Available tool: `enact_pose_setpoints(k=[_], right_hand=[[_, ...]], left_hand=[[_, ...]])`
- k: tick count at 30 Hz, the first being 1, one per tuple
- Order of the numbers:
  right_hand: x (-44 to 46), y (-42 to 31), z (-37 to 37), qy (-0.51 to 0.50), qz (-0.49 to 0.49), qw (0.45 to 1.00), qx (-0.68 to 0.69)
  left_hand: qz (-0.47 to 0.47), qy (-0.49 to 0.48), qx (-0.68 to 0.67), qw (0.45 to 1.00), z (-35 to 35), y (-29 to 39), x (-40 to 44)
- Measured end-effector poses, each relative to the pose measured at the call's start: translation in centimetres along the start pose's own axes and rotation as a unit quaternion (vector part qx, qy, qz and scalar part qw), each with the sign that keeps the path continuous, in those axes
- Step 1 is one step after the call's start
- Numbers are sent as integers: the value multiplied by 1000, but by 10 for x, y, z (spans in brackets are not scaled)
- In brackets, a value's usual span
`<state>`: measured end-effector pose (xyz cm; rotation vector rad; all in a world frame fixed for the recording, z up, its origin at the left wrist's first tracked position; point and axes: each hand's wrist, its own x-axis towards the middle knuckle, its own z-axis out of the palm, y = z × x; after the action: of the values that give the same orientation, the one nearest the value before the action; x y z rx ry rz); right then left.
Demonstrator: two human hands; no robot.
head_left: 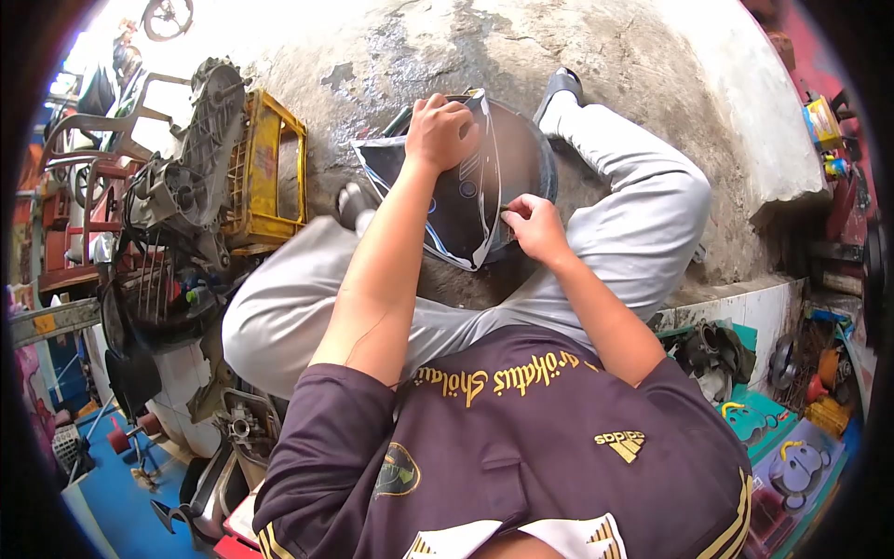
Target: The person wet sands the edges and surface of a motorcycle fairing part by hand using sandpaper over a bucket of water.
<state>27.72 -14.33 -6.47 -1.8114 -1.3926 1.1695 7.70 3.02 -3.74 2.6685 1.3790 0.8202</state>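
Observation:
A dark, glossy pointed piece with white and blue edging (445, 200) lies tilted between my knees, over a round dark-rimmed basin (549, 163) holding brownish water. My left hand (442, 135) is closed over the upper part of the dark piece. Whatever its curled fingers grip is hidden from above. Close to the right edge of that piece, my right hand (534, 228) is pinched, thumb against fingers. What sits in the pinch is too small to make out.
A yellow plastic crate (270, 172) stands left of my leg, with a greasy metal engine casing (182, 177) beside it. Wet concrete floor (391, 47) stretches ahead. Dark parts (712, 354) lie by a low tiled ledge (731, 296) on the right.

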Motion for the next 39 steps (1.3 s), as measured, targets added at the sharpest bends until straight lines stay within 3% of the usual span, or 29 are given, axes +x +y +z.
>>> enact_pose_setpoints(k=[5,7,12,16,21,23,27,29,31,39], right_hand=[[0,-11,2,10,17,998,60],[-6,-28,1,58,11,996,61],[2,-29,12,82,-85,993,30],[3,-31,20,75,-103,992,11],[15,-37,21,91,-136,986,-15],[18,-42,20,82,-129,988,-18],[16,-37,14,56,-137,989,-8],[8,-38,11,54,-121,991,-2],[6,-37,13,55,-101,993,10],[28,-54,20,82,-101,991,-23]], left_hand=[[-2,8,-10,1000,-4,-2,-3],[-4,11,-17,1000,-3,0,-1],[8,29,-24,999,-4,0,0],[20,51,-31,998,1,-3,-1],[-67,46,20,996,14,13,-6],[-56,18,47,997,15,21,-13],[-23,35,-108,993,-14,9,-18],[-38,15,-76,996,-34,13,-41],[-137,8,-45,990,-43,25,-71],[-215,-8,-33,976,-28,59,-125]])
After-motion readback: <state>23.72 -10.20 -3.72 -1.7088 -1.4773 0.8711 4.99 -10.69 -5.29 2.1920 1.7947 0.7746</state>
